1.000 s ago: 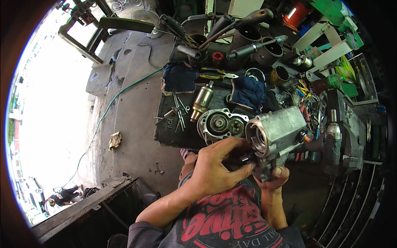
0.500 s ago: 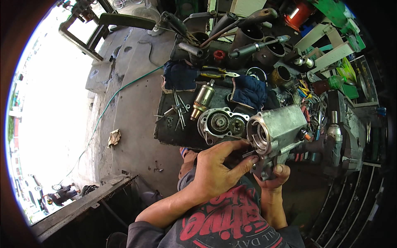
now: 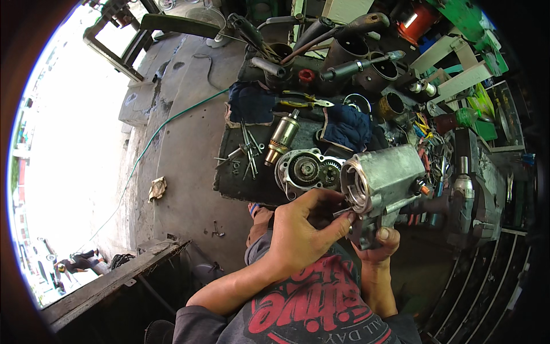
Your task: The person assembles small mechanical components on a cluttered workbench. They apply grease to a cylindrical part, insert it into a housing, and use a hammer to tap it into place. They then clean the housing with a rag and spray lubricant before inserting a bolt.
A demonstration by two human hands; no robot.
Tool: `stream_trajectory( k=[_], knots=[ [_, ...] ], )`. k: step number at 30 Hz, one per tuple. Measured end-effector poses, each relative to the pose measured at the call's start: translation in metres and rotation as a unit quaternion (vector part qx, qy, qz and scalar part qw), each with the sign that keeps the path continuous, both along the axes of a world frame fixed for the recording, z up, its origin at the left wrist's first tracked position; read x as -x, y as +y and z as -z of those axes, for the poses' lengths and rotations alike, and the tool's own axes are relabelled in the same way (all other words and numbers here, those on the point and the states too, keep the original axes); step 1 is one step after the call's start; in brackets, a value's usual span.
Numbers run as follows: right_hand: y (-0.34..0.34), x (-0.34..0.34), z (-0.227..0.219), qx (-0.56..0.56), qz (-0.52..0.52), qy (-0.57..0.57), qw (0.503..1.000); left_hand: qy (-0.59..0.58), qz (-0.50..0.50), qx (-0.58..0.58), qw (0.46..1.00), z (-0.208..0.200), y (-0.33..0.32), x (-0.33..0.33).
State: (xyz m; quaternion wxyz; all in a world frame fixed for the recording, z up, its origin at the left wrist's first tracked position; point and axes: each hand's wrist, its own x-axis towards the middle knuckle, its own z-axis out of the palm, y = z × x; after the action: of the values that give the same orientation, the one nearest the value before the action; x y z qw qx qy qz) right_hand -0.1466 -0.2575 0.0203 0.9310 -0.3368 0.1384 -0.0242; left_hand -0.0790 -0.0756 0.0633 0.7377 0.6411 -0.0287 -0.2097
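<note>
A silvery metal starter motor housing is held up over the bench's near edge, its round open end facing left. My right hand grips it from below, thumb on the dark lower part; the other fingers are hidden behind it. At the rim of the open end, my left hand pinches a slim metal piece between thumb and fingers. Its exact kind is too small to tell. Just beyond my left hand lies a gear housing with two gears in it. The starter armature rests behind that.
Long bolts lie at the bench's left. Farther back are yellow-handled pliers, dark blue cloths and metal cans of tools. A vise stands at the right, near a heap of small tools.
The view has shifted slightly. My left fingers have moved a little at the housing's rim, and the slim piece shows more clearly. My right hand keeps its hold.
</note>
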Motion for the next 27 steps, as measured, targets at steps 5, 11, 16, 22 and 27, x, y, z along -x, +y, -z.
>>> stream_trajectory(
  k=[5, 11, 16, 22, 27],
  knots=[
    [0.001, -0.002, -0.002, 0.011, 0.001, 0.002, 1.000, 0.031, -0.003, 0.016, 0.999, 0.002, -0.003, 0.002],
    [0.000, -0.004, 0.001, -0.031, -0.007, -0.018, 0.999, -0.087, -0.020, -0.032, 0.996, 0.001, -0.001, 0.006],
    [0.000, -0.003, 0.002, -0.053, -0.023, -0.027, 0.998, -0.264, -0.048, -0.097, 0.959, 0.002, 0.000, 0.007],
    [0.001, -0.006, -0.003, -0.061, -0.031, -0.023, 0.997, -0.315, -0.040, -0.103, 0.943, 0.010, -0.001, 0.003],
    [-0.012, -0.012, -0.009, 0.090, -0.023, -0.015, 0.996, -0.247, -0.044, -0.050, 0.967, 0.011, -0.006, 0.002]
  ],
)
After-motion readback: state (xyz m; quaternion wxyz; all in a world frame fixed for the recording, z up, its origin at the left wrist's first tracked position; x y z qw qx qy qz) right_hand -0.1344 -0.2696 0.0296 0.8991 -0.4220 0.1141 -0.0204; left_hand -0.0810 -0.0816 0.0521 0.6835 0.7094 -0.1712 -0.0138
